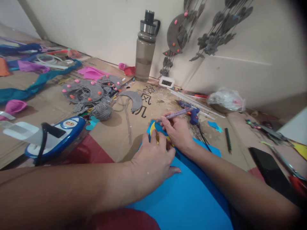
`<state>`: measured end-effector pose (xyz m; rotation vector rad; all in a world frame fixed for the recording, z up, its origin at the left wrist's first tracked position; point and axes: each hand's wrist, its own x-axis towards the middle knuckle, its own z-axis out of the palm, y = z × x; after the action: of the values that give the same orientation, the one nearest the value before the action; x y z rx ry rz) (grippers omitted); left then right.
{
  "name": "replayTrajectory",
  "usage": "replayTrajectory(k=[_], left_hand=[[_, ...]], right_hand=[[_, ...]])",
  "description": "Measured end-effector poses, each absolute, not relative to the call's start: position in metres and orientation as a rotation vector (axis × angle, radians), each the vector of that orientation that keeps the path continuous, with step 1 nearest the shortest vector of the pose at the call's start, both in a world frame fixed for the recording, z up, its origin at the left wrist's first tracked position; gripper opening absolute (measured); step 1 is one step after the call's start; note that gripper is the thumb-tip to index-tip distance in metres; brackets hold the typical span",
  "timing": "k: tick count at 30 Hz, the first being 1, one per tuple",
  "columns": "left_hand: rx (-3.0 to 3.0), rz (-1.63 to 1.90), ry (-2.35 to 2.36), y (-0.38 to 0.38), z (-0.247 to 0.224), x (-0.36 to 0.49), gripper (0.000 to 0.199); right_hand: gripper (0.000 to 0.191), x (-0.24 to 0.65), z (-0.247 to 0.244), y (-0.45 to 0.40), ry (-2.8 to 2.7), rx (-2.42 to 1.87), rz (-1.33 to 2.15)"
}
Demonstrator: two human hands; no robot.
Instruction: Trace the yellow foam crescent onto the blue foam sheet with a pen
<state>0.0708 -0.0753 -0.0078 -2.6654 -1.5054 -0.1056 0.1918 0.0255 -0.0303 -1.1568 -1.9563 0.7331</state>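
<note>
A large blue sheet lies in front of me, its far end under both hands. My left hand rests over a yellow crescent shape on the sheet, its fingers spread and pressing down near it. Part of the yellow shape is hidden under those fingers. Just to the right, my right hand is closed on a thin, pale purple pen, which slants up to the right. The pen's tip is hidden by my fingers.
Behind stand a bottle and a small digital clock. A blue glue gun, dark pencil and black phone lie right. Left are grey yarn, grey crescents and a blue-white device.
</note>
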Motion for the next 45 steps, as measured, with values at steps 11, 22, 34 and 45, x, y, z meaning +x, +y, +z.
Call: replayTrajectory(k=[11, 22, 34, 45], left_hand=[[-2.671, -0.091, -1.497, -0.0755, -0.0066, 0.0711, 0.063], [-2.684, -0.080, -1.521, -0.0754, -0.0042, 0.0710, 0.060], [-2.685, -0.087, -1.518, -0.0758, -0.0043, 0.0708, 0.059], [-2.665, -0.107, -1.502, -0.0766, -0.0049, 0.0702, 0.060]], right_hand=[[0.024, 0.1897, -0.0288, 0.0258, -1.992, -1.205, 0.678], [0.023, 0.1887, -0.0300, 0.0282, -2.005, -1.197, 0.662], [0.023, 0.1864, -0.0259, 0.0262, -2.032, -1.180, 0.663], [0.021, 0.1856, -0.0237, 0.0244, -2.078, -1.175, 0.619]])
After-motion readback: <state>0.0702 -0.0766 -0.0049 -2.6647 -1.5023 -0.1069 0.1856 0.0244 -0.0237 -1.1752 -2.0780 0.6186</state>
